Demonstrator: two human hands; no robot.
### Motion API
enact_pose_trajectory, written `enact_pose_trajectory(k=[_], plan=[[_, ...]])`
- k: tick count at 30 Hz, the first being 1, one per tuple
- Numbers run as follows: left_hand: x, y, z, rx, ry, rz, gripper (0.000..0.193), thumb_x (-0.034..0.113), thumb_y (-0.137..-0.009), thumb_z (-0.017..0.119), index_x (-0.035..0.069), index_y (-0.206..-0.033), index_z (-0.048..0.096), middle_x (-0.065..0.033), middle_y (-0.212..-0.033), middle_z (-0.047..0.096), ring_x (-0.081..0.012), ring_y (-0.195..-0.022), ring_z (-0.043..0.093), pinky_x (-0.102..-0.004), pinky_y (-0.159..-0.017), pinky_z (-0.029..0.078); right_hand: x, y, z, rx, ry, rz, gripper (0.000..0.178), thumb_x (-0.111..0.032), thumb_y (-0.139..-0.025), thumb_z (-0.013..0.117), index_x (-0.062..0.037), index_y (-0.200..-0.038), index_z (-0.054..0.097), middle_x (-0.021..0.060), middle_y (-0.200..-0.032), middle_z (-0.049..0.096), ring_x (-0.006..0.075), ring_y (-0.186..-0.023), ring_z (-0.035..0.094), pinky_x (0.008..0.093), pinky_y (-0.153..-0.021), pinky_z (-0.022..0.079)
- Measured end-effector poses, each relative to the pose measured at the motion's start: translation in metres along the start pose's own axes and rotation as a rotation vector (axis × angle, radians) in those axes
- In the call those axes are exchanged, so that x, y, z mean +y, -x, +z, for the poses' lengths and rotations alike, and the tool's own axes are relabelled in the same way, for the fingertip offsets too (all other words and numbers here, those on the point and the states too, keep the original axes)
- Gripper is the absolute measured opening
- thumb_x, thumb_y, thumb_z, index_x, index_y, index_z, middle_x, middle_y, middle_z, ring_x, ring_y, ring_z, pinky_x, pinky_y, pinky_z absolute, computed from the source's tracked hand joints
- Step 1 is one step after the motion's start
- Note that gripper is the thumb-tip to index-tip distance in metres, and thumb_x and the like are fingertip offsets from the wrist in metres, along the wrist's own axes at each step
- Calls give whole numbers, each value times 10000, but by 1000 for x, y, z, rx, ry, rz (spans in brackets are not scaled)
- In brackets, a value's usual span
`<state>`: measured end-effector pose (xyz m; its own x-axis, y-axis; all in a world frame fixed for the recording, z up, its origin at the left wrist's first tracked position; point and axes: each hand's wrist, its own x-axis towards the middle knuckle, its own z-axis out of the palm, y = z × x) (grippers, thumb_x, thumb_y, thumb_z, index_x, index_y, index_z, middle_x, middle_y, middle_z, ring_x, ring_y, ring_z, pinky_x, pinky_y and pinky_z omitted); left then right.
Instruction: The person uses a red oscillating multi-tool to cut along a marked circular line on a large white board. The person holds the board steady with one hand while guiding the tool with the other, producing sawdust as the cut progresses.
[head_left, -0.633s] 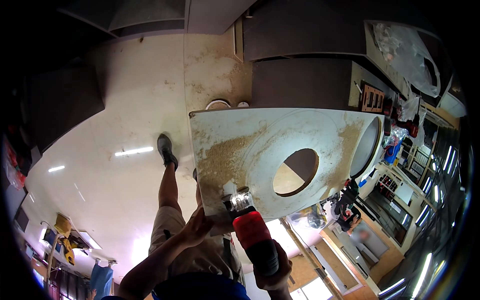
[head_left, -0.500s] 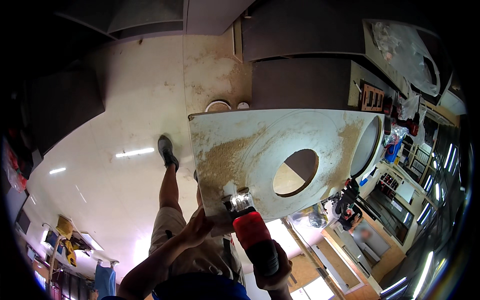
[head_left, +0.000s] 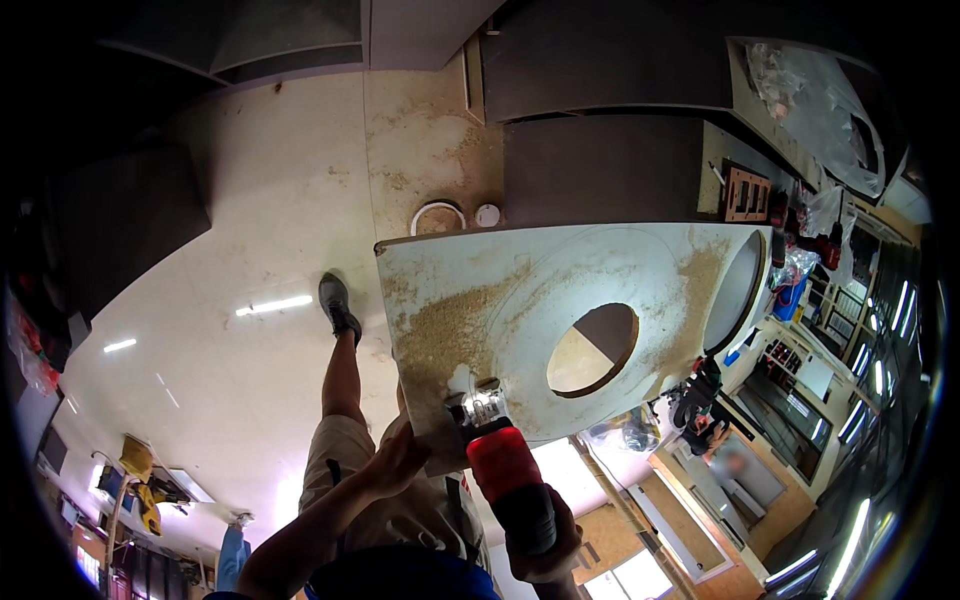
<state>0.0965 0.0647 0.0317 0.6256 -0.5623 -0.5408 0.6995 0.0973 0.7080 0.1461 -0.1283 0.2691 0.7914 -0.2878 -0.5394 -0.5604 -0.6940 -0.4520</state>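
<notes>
A white panel (head_left: 520, 270), dusted with sawdust, lies in front of me. It has a round hole cut through it and a faint curved line drawn around the hole. My right hand (head_left: 548, 550) grips the black rear of a red and black jigsaw (head_left: 505, 462). The jigsaw's front, with its light on, rests on the panel near the lower edge, left of the hole. The blade is hidden. My left hand (head_left: 396, 462) closes on the panel's near left edge, beside the jigsaw; its fingertips are partly hidden.
A second round opening (head_left: 733, 300) is at the panel's right end. Dark cabinets (head_left: 605, 165) stand beyond, with an orange-brown slotted plate (head_left: 746, 194) on one. A white ring (head_left: 437, 208) lies on the dusty floor. Another person (head_left: 730, 465) is at the right.
The view has tilted slightly, so the panel sits a little lower. The jigsaw and both hands keep nearly the same place. A blue shape at lower left appears farther right.
</notes>
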Motion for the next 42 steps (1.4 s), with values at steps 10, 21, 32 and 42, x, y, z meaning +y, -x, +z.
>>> enact_pose_trajectory(k=[10, 21, 32, 42], plan=[[14, 0, -16, -82, -52, -203, 495, 126, -1039, 502, -23, -1492, 370, -70, -1141, 643, -146, -999, 600, -330, -872, 499, 1, 6, 4, 18, -86, 72, 691, -95, -705, 784, 100, -1331, 567, 226, -1104, 722, 329, -1006, 734, 407, -874, 580], [22, -1, -22, -77, -37, -188, 343, 175, -1057, 539, -14, -1342, 507, -62, -1147, 633, -144, -1067, 564, -320, -931, 476, -1, 6, 8, 30, -67, 29, 683, -77, -718, 777, 93, -1342, 556, 231, -1132, 717, 324, -1043, 721, 414, -908, 570], [29, -10, -37, -95, -55, -189, 265, 165, -1060, 552, 22, -1283, 542, -37, -1110, 632, -142, -1000, 579, -323, -868, 491, -1, 8, 14, 88, -84, 21, 702, -71, -714, 777, 97, -1354, 541, 228, -1158, 712, 319, -1071, 713, 410, -933, 560], [113, -87, -113, 244, 85, 191, 555, 164, -1012, 640, 8, -1459, 349, -169, -1267, 653, -214, -1232, 591, -382, -1046, 457, -11, -1, 12, 54, -90, 22, 718, -83, -693, 769, 77, -1355, 546, 225, -1161, 706, 322, -1090, 708, 406, -927, 558]])
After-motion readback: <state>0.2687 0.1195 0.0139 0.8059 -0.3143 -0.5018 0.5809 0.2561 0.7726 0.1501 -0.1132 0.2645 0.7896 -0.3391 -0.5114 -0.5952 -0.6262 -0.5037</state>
